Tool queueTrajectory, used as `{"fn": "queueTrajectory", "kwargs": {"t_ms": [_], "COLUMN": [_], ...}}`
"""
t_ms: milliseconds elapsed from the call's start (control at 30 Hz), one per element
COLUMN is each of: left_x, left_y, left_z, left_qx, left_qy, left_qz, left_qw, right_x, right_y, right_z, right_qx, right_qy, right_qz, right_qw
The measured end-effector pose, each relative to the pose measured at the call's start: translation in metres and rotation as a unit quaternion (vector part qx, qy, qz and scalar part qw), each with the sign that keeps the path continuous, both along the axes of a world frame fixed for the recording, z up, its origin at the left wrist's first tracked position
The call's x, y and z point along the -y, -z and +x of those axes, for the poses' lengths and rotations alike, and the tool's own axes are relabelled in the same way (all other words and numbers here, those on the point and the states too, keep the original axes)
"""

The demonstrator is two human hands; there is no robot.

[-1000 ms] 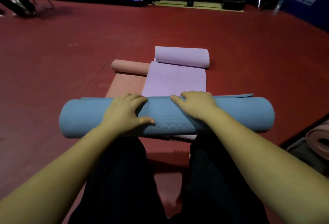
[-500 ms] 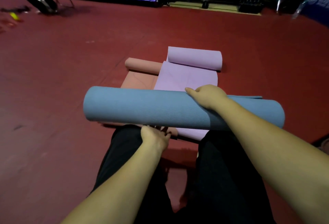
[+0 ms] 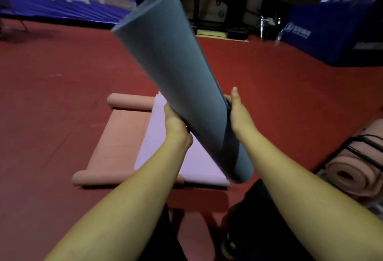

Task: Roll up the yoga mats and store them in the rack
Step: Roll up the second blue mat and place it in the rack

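The rolled blue yoga mat is off the floor, tilted steeply, its upper end up and to the left, its lower end near the person's right forearm. The left hand grips it from the left side, fingers hidden behind the roll. The right hand clasps the opposite side, thumb pointing up along the roll. Below, on the red floor, a purple mat lies flat over a pink mat whose two ends are curled. At the right edge, a rolled pink mat lies among the black wires of a rack.
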State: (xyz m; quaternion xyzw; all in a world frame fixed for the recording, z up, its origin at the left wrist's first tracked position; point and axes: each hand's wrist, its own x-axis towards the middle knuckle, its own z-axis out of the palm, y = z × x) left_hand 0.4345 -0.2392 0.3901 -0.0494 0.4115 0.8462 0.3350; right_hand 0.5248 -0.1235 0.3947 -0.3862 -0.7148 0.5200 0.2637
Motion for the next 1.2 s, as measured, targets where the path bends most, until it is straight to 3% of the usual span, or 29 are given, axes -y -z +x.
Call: {"fn": "queueTrajectory", "kwargs": {"t_ms": [167, 400, 600, 700, 767, 867, 1067, 1200], "left_x": [-0.023, -0.025, -0.027, -0.028, -0.031, -0.036, -0.035, -0.037], "left_y": [0.041, 0.103, 0.122, 0.110, 0.100, 0.095, 0.092, 0.079], "left_z": [0.042, 0.076, 0.077, 0.077, 0.081, 0.090, 0.105, 0.104], "left_qx": [-0.022, -0.097, -0.176, -0.185, -0.270, -0.345, -0.294, -0.289], "left_qy": [0.120, 0.181, 0.215, 0.190, 0.191, 0.176, 0.190, 0.172], "left_qz": [-0.059, -0.159, -0.218, -0.122, -0.087, -0.140, -0.163, -0.120], "left_qw": [0.991, 0.966, 0.936, 0.956, 0.940, 0.911, 0.922, 0.934], "right_x": [-0.005, 0.017, 0.004, -0.009, -0.018, -0.024, -0.017, -0.023], "right_y": [0.067, 0.119, 0.138, 0.124, 0.113, 0.107, 0.112, 0.089], "right_z": [0.035, 0.087, 0.110, 0.118, 0.118, 0.114, 0.117, 0.124], "right_qx": [-0.062, -0.135, -0.134, -0.192, -0.206, -0.160, -0.109, -0.129], "right_qy": [0.159, 0.217, 0.188, 0.109, 0.054, 0.029, 0.089, 0.112], "right_qz": [-0.186, -0.249, -0.259, -0.239, -0.190, -0.182, -0.176, -0.153], "right_qw": [0.968, 0.934, 0.938, 0.946, 0.959, 0.970, 0.974, 0.973]}}
